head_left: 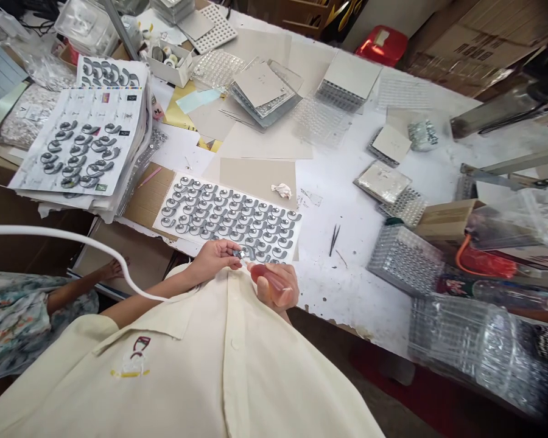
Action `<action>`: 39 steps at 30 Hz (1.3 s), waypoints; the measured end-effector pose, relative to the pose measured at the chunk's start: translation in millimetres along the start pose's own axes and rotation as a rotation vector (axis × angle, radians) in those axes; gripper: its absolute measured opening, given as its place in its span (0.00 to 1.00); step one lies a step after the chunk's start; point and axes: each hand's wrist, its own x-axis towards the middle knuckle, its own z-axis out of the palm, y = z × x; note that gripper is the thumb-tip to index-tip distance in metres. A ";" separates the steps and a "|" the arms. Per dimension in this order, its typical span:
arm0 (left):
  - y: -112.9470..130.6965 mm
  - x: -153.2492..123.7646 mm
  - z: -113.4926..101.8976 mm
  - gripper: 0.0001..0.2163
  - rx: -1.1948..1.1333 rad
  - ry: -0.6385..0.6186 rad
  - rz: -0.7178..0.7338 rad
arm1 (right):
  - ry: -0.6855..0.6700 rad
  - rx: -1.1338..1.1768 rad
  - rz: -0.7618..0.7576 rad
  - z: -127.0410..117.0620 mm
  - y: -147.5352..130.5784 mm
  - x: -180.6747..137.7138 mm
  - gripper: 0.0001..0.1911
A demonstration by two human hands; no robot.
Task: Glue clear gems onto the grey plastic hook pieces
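Note:
My left hand [215, 260] pinches a small grey curved piece with a shiny round centre [244, 253] between thumb and fingers. My right hand [281, 286] is wrapped round a reddish translucent squeeze bottle [274, 285]. The bottle's narrow tip points at the grey piece, close to it; whether they touch I cannot tell. Just beyond my hands lies a white sheet [164, 228] with rows of similar grey curved pieces, each with a shiny round centre.
A stack of papers [31, 161] bearing more grey pieces stands at the left. Black tweezers [334, 239] lie to the right. Clear bead trays [406, 255] and a crumpled tissue [282, 190] are on the table. Another person's hand [112, 269] is at the left.

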 end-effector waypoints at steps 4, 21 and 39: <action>0.2 -0.8 0.7 0.16 -0.012 -0.004 -0.007 | -0.030 -0.049 0.005 -0.7 1.9 -3.2 0.10; 0.6 -1.6 2.0 0.17 -0.009 -0.001 -0.015 | -0.027 -0.008 -0.038 -0.1 1.4 -1.9 0.14; -2.5 -2.5 -0.4 0.14 0.081 0.027 0.065 | 0.038 -0.043 -0.054 1.8 1.3 -3.1 0.10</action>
